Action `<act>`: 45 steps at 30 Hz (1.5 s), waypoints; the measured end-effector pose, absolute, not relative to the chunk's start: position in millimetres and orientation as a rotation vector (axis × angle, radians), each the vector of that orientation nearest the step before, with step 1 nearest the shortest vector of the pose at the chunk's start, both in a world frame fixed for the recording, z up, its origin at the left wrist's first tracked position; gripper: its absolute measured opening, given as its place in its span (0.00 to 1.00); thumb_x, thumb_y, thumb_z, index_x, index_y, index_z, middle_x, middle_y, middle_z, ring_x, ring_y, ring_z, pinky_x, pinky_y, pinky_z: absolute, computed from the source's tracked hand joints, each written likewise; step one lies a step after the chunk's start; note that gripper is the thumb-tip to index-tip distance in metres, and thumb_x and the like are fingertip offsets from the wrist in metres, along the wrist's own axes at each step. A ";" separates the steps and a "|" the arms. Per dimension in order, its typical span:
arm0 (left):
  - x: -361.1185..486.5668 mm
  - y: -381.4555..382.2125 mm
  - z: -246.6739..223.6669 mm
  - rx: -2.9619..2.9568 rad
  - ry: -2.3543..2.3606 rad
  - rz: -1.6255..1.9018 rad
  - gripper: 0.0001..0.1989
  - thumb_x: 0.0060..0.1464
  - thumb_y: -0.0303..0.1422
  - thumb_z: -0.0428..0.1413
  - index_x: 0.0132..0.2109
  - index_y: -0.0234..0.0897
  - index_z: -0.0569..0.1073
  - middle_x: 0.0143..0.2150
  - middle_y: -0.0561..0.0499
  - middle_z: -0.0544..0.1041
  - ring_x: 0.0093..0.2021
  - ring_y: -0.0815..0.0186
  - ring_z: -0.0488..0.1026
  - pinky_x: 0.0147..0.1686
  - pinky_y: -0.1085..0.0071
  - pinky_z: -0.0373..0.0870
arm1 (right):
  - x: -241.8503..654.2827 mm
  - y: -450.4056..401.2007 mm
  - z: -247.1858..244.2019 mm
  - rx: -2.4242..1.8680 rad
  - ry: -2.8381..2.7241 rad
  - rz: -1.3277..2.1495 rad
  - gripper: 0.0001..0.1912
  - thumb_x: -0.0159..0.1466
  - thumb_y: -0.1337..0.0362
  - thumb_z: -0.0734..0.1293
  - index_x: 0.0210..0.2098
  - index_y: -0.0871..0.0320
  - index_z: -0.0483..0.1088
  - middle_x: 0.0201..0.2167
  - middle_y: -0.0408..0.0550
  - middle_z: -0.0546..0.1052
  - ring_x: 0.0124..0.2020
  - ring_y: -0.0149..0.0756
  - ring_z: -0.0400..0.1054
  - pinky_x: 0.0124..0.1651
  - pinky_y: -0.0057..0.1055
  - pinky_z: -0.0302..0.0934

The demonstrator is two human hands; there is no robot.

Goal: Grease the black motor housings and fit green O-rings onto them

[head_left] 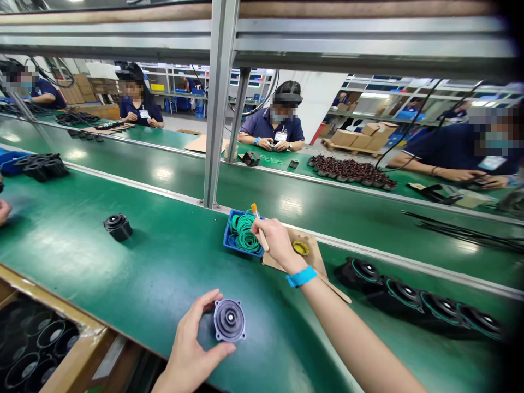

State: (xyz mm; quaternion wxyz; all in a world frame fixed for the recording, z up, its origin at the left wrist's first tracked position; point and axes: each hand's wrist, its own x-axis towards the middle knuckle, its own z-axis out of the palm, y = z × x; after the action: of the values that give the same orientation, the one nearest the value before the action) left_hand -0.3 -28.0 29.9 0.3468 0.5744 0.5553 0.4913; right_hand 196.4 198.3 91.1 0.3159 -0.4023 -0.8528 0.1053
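Bright overhead light reflects as white glare on my green surface [176, 284] at nine o'clock and twelve o'clock. Shadows are soft. My view darkens at the three o'clock edge; faces are pixelated; outer areas appear stretched and soft.

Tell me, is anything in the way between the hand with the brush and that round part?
Nothing visible blocks the way from the right hand, with the brush, to the round part: just low corners of the blue tray and cardboard, then green tabletop.
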 end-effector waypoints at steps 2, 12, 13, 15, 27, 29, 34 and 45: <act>1.7 -29.1 30.0 1.463 1.427 1.299 0.35 0.42 0.26 0.67 0.59 0.41 0.69 0.57 0.42 0.77 0.54 0.53 0.77 0.56 0.57 0.73 | 197.9 199.4 91.6 -1.071 -2.156 0.329 0.07 0.59 0.70 0.62 0.25 0.55 0.63 0.25 0.45 0.76 0.29 0.38 0.68 0.39 0.33 0.55; 2.5 -30.1 24.7 1.397 1.442 1.306 0.36 0.41 0.26 0.69 0.58 0.42 0.69 0.55 0.45 0.79 0.53 0.54 0.78 0.56 0.58 0.73 | 199.8 163.3 113.4 -1.034 -1.768 0.687 0.12 0.61 0.57 0.67 0.28 0.54 0.60 0.29 0.47 0.77 0.31 0.38 0.72 0.34 0.33 0.65; 2.4 -30.5 24.5 1.405 1.447 1.307 0.35 0.41 0.27 0.70 0.58 0.42 0.69 0.55 0.45 0.79 0.53 0.54 0.78 0.56 0.58 0.73 | 198.3 150.9 114.6 -1.003 -1.788 0.780 0.13 0.61 0.57 0.68 0.28 0.54 0.60 0.28 0.46 0.77 0.30 0.37 0.72 0.33 0.32 0.65; 2.1 -31.4 24.3 1.436 1.455 1.306 0.34 0.42 0.28 0.70 0.57 0.42 0.70 0.54 0.45 0.79 0.52 0.54 0.78 0.55 0.58 0.74 | 194.0 123.9 113.9 -0.944 -1.833 1.030 0.13 0.60 0.58 0.69 0.28 0.55 0.62 0.27 0.45 0.77 0.29 0.35 0.71 0.32 0.31 0.66; -4.0 -30.0 32.8 1.792 1.466 1.281 0.29 0.50 0.36 0.68 0.57 0.42 0.70 0.55 0.44 0.78 0.55 0.54 0.77 0.55 0.59 0.74 | 189.4 60.5 97.8 -0.886 -2.169 1.005 0.07 0.67 0.64 0.67 0.33 0.54 0.65 0.36 0.45 0.79 0.36 0.36 0.73 0.40 0.31 0.64; -5.2 -30.2 33.1 1.874 1.466 1.282 0.27 0.51 0.37 0.67 0.57 0.42 0.70 0.57 0.43 0.77 0.56 0.54 0.76 0.56 0.60 0.74 | 194.1 56.7 97.6 -0.766 -2.248 0.822 0.07 0.67 0.63 0.68 0.34 0.54 0.64 0.38 0.46 0.80 0.38 0.37 0.72 0.43 0.34 0.63; -8.9 -28.0 33.0 2.047 1.449 1.286 0.25 0.55 0.40 0.64 0.58 0.41 0.71 0.57 0.41 0.77 0.55 0.55 0.77 0.53 0.61 0.77 | 201.2 51.0 89.4 -0.519 -2.378 0.577 0.13 0.69 0.53 0.66 0.37 0.55 0.63 0.42 0.51 0.80 0.40 0.39 0.72 0.45 0.38 0.59; -3.2 -28.6 23.7 2.253 1.468 1.527 0.14 0.59 0.40 0.60 0.46 0.34 0.74 0.51 0.31 0.80 0.50 0.54 0.81 0.47 0.63 0.81 | 202.4 33.1 61.1 -0.451 -2.252 0.273 0.08 0.70 0.67 0.65 0.34 0.58 0.66 0.32 0.50 0.80 0.32 0.36 0.70 0.38 0.37 0.64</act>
State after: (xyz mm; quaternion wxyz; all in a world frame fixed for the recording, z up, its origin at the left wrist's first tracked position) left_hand -3.2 -28.6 23.7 0.0247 0.7283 0.4745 0.4938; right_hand 202.4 33.1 61.1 0.4023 -0.1785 -0.8914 0.1082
